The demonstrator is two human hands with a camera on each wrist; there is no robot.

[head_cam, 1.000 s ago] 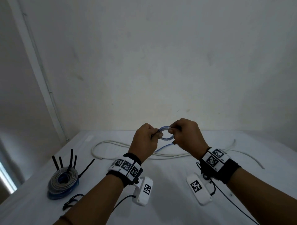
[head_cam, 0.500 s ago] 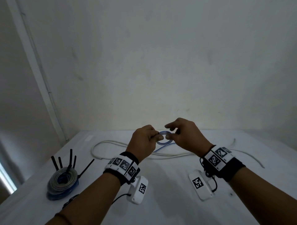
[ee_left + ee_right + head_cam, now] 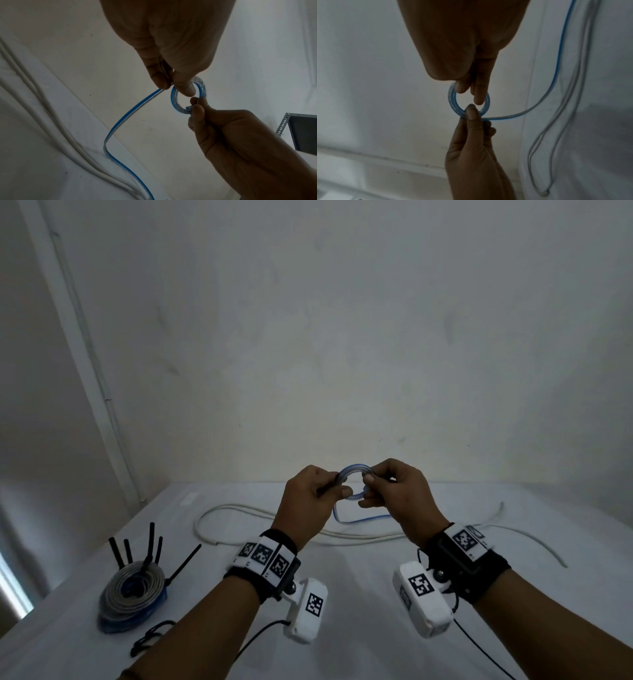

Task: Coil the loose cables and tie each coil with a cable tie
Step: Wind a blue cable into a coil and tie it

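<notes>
Head view: both hands up over the middle of the table (image 3: 342, 594), a small coil of blue cable (image 3: 353, 485) between them. Left hand (image 3: 310, 505) pinches its left side, right hand (image 3: 399, 494) pinches the right, fingers curled tight. Loose blue tail (image 3: 123, 121) drops to the cloth beside the white cable (image 3: 260, 513); finished coils (image 3: 133, 594) sit near the left edge

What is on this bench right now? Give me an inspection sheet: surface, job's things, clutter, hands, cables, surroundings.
Surface: white table, lit dimly.
Job's things: small blue-and-clear coil held above the table; finished coils stacked front left, black cable ties sticking up.
Clutter: nothing seen.
Grippers: left hand and right hand each pinch the coil.
Cables: blue tail hangs to the table; white cable lies loose.
Surroundings: bare wall; metal shelf.
</notes>
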